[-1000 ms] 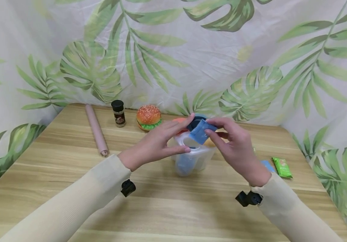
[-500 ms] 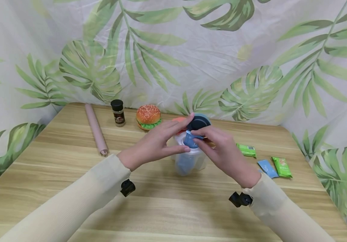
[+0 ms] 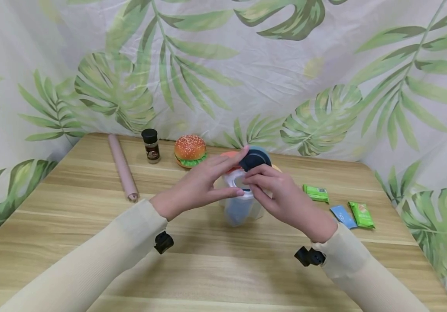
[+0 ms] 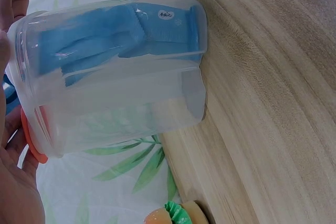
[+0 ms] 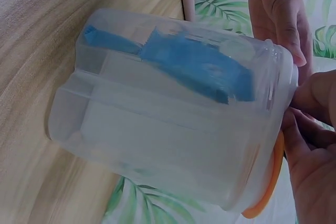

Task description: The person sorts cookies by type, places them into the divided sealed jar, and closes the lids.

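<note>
A clear plastic storage box (image 3: 239, 210) stands upright on the table, one flip lid (image 3: 255, 158) raised over its round opening. Through its wall show blue packets; one packet (image 5: 197, 64) is blurred inside the compartment, another packet (image 4: 168, 24) lies at the bottom. My left hand (image 3: 208, 184) spans the box's top with straight fingers, thumb at the near rim and fingertips by the raised lid. My right hand (image 3: 276, 190) is at the right of the opening, fingers bent and fingertips over the rim, with no packet showing between them.
Right of the box lie two green packets, one packet (image 3: 316, 193) farther back and one packet (image 3: 361, 215) beside a blue packet (image 3: 343, 216). Toward the back left are a pink roll (image 3: 124, 169), a black-capped spice jar (image 3: 151, 146) and a toy burger (image 3: 190, 151).
My right hand has moved left to the opening, and the blue packet it pinched has left its fingers and gone into the box. The left hand stays in place.
</note>
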A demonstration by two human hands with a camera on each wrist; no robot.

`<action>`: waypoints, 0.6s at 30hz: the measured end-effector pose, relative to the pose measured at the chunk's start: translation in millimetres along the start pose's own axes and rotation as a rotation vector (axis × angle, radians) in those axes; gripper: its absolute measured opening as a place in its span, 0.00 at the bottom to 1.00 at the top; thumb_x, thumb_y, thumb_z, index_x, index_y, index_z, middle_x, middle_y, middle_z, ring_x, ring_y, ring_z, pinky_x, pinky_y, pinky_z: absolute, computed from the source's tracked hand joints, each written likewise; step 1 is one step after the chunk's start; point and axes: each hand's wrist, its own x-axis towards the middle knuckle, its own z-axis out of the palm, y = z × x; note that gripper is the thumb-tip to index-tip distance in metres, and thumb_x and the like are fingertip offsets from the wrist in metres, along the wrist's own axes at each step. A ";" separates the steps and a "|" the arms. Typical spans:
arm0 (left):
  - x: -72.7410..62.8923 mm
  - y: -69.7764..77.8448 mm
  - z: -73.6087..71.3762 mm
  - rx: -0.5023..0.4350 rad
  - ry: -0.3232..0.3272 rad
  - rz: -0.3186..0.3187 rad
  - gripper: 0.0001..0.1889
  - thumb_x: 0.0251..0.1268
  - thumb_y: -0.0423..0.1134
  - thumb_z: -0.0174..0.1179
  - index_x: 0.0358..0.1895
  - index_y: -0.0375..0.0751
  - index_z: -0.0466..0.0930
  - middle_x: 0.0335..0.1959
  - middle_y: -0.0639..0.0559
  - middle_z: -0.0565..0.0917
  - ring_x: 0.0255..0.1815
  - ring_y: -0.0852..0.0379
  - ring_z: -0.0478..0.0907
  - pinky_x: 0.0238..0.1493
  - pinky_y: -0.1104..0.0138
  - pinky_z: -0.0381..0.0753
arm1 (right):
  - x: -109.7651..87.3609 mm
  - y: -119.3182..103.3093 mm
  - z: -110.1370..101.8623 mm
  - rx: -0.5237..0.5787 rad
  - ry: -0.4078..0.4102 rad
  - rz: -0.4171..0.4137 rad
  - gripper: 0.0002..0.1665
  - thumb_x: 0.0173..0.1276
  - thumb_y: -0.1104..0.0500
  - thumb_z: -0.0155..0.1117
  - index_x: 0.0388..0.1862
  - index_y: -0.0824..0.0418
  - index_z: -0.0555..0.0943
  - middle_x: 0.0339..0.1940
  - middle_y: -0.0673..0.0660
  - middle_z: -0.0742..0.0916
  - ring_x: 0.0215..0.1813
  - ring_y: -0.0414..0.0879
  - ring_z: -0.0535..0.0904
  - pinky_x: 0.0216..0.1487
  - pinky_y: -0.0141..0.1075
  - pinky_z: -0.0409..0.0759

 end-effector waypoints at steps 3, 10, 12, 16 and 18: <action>0.1 0.6 -0.4 -0.001 -0.004 -0.002 0.48 0.70 0.52 0.70 0.86 0.56 0.50 0.77 0.50 0.74 0.78 0.50 0.71 0.78 0.50 0.70 | -1.7 0.4 -1.0 0.015 -0.015 -0.003 0.12 0.75 0.70 0.64 0.53 0.67 0.88 0.54 0.60 0.88 0.53 0.50 0.87 0.46 0.38 0.88; 1.2 0.3 -0.2 -0.013 -0.015 -0.015 0.48 0.71 0.52 0.69 0.86 0.57 0.48 0.79 0.51 0.72 0.79 0.50 0.69 0.79 0.50 0.69 | -7.9 4.6 -2.3 0.061 0.046 -0.032 0.14 0.72 0.72 0.66 0.53 0.65 0.88 0.54 0.58 0.88 0.53 0.50 0.87 0.47 0.36 0.88; 0.9 0.2 -0.6 -0.011 -0.016 -0.019 0.48 0.71 0.52 0.69 0.86 0.57 0.49 0.79 0.51 0.72 0.80 0.49 0.69 0.80 0.49 0.69 | -11.0 6.3 -3.5 0.095 0.070 -0.029 0.15 0.71 0.74 0.66 0.54 0.64 0.87 0.53 0.57 0.88 0.51 0.49 0.87 0.49 0.32 0.88; 0.5 -0.8 -0.6 -0.003 -0.017 -0.022 0.48 0.70 0.52 0.69 0.86 0.57 0.49 0.73 0.52 0.78 0.77 0.50 0.71 0.79 0.49 0.70 | -20.9 11.7 -9.0 0.142 0.149 -0.016 0.18 0.67 0.78 0.67 0.53 0.64 0.87 0.50 0.58 0.90 0.50 0.45 0.89 0.53 0.26 0.87; 0.4 -1.3 -0.6 0.001 -0.016 -0.025 0.49 0.70 0.52 0.70 0.86 0.57 0.49 0.71 0.52 0.79 0.76 0.50 0.72 0.79 0.49 0.70 | -27.2 15.4 -13.5 0.140 0.202 -0.005 0.19 0.65 0.80 0.67 0.51 0.66 0.88 0.48 0.59 0.90 0.50 0.40 0.88 0.52 0.23 0.86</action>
